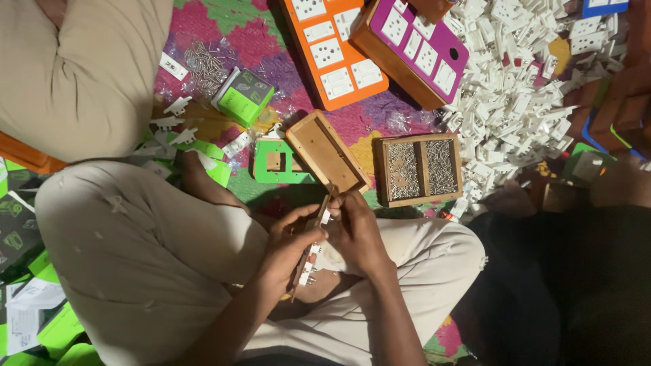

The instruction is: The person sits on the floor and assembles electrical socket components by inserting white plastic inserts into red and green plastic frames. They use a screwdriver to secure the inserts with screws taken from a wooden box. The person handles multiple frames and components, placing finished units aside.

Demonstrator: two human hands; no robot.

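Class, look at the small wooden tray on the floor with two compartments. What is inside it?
Both compartments of the wooden tray hold heaps of small silvery screws, split by a central wooden divider. The tray's bottom cannot be seen, because the screws cover it.

Head view. The hands' fingers (308, 234) cover most of the narrow board (306, 261) with white fittings; its front face cannot be seen. The orange panel (332, 51) and purple panel (413, 47) are cut off by the top edge. Contents at right lie in deep shadow.
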